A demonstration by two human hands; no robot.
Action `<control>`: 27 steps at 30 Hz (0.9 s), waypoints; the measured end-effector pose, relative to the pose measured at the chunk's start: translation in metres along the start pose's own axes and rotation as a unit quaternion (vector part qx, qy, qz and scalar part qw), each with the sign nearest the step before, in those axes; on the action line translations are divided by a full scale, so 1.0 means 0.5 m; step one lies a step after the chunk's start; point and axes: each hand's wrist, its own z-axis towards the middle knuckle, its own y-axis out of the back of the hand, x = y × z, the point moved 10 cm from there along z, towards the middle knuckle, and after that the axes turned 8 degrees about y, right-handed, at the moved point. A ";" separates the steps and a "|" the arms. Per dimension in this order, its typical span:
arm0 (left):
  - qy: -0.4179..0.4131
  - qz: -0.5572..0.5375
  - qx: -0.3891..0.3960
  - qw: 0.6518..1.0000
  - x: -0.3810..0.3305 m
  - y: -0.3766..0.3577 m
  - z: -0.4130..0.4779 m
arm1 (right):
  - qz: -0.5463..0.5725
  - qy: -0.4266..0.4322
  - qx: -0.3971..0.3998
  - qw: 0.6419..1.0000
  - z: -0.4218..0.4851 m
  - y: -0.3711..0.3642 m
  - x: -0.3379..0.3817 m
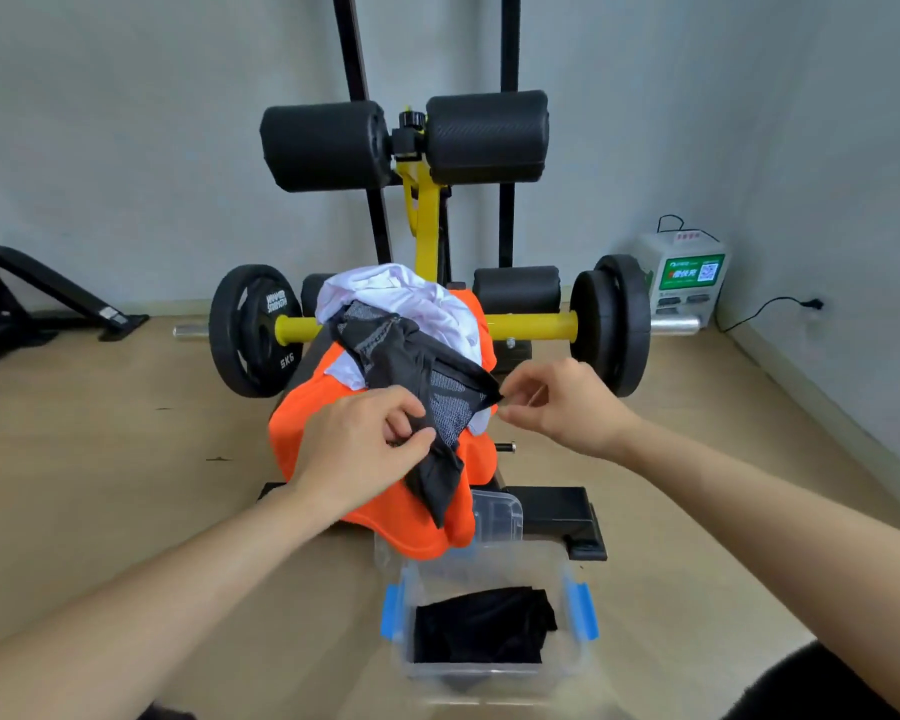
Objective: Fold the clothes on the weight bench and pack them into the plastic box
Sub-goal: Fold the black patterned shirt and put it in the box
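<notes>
Clothes lie heaped on the counter, the padded top of a weight bench with a yellow frame, seen from the head camera looking down. An orange garment covers most of the pad and hangs over its near end, a white garment is bunched at the far end, and a black and grey patterned garment lies across both, one end drooping over the orange cloth. The left hand has thumb and fingers pinched on the near part of the patterned garment. The right hand pinches the garment's right corner between its fingertips, and the cloth is drawn out between the two hands. On the floor just in front of the counter stands the clear plastic box with blue side clips, open, with a folded black garment lying in its bottom. The orange cloth's hanging edge reaches down to the box's far rim. A clear lid sits behind the box, partly under the orange cloth. A barbell with black plates rests across the floor behind the counter.
</notes>
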 end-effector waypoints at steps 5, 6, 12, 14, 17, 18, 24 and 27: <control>0.105 0.041 0.013 0.994 0.040 -0.021 0.071 | 0.020 -0.064 -0.038 0.997 0.067 -0.039 -0.042; 0.128 0.062 0.045 0.989 0.049 -0.038 0.074 | 0.013 -0.067 -0.021 0.997 0.077 -0.055 -0.047; 0.135 0.075 0.087 0.984 0.081 -0.050 0.091 | -0.027 -0.020 0.016 0.999 0.126 -0.060 -0.021; 0.154 0.047 0.066 0.985 0.101 -0.027 0.093 | 0.001 -0.019 -0.017 1.000 0.128 -0.041 -0.021; 0.202 -0.073 0.035 0.976 0.148 0.003 0.092 | 0.073 -0.048 -0.069 0.994 0.116 -0.026 -0.042; 0.233 -0.148 0.033 0.961 0.171 0.008 0.089 | 0.089 -0.065 -0.080 0.991 0.111 -0.024 -0.052; 0.324 -0.467 -0.018 0.822 0.222 0.051 0.069 | 0.068 -0.102 -0.002 0.992 0.101 -0.054 -0.072; 0.347 -0.494 -0.071 0.794 0.243 0.082 0.064 | 0.110 -0.101 -0.004 0.989 0.101 -0.054 -0.060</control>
